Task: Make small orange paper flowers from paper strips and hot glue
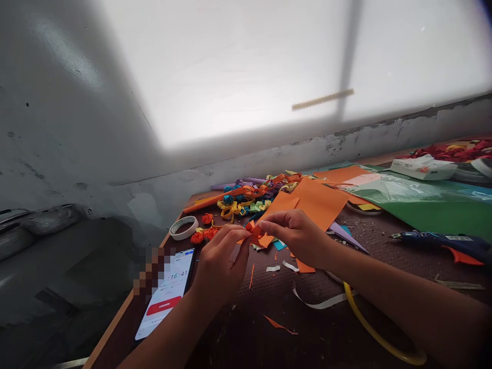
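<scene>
Between my two hands is a small orange folded paper piece (pixel 255 231), pinched from both sides above the table. My left hand (pixel 225 256) grips its left edge with thumb and fingers together. From the right, my right hand (pixel 290 230) pinches the same paper between thumb and forefinger. Its exact folds are partly covered by the fingertips. Just left of it lie several orange paper flowers (pixel 197 237). Behind my hands are sheets of orange paper (pixel 317 200).
A tape roll (pixel 183 228) and a lit phone (pixel 165 297) lie near the table's left edge. Colourful paper pieces (pixel 230 210) are heaped behind. At right are a glue gun (pixel 442 241), green sheets (pixel 423 205) and a tissue pack (pixel 423 167). A yellow ring (pixel 378 328) lies under my right forearm.
</scene>
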